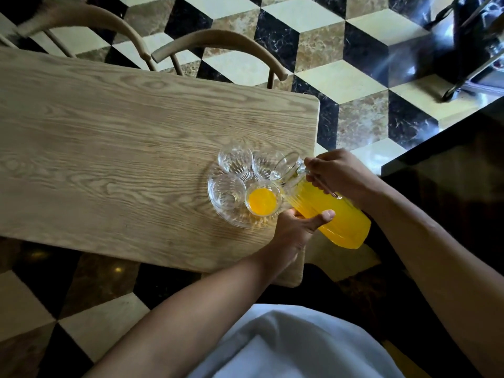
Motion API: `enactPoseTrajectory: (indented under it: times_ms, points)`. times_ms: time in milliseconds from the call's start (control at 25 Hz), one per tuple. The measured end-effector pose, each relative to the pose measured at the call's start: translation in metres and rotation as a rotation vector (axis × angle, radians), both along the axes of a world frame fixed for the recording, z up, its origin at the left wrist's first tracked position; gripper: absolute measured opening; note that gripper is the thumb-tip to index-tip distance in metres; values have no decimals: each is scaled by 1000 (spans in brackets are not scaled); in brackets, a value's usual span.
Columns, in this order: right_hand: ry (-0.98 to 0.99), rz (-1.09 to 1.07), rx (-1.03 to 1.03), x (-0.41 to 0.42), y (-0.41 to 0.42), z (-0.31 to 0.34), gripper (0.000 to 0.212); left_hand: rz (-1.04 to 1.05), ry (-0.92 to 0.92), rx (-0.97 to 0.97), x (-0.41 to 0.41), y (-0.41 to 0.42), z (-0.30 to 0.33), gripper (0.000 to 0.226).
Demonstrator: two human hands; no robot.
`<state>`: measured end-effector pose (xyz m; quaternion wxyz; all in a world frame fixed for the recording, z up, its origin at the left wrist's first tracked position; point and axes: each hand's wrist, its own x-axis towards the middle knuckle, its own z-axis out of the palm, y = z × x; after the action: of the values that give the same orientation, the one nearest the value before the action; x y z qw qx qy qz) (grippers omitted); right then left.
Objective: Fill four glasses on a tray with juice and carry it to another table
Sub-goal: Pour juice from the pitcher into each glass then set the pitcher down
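A round ribbed glass tray (pixel 218 211) sits near the right end of the wooden table (pixel 122 148). On it stand four glasses. The near right glass (pixel 262 201) holds orange juice. The near left glass (pixel 227 192), the far left glass (pixel 235 158) and the far right glass (pixel 265 165) look empty. A glass jug of orange juice (pixel 330 214) is tilted, its mouth over the far right glass. My right hand (pixel 336 173) grips the jug's handle. My left hand (pixel 300 225) supports the jug's body from below.
Two wooden chairs (pixel 218 50) stand at the table's far side. A dark counter (pixel 450 165) runs along the right, close to the table's end. A dark metal-framed object (pixel 474 45) stands at the top right on the tiled floor.
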<state>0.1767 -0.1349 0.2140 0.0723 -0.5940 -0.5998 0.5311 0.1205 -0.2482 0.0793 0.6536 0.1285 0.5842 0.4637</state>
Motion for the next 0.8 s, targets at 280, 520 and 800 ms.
enactPoseTrajectory:
  times_ms: [280, 520, 800]
  points:
    - [-71, 29, -19, -2, 18, -12, 43, 44, -47, -59, 8, 13, -7, 19]
    - [-86, 135, -38, -4, 35, -7, 41, 113, -77, -77, 21, 26, -4, 16]
    - [-119, 203, -30, -14, 54, -8, 41, 177, -105, -132, 26, 44, -4, 48]
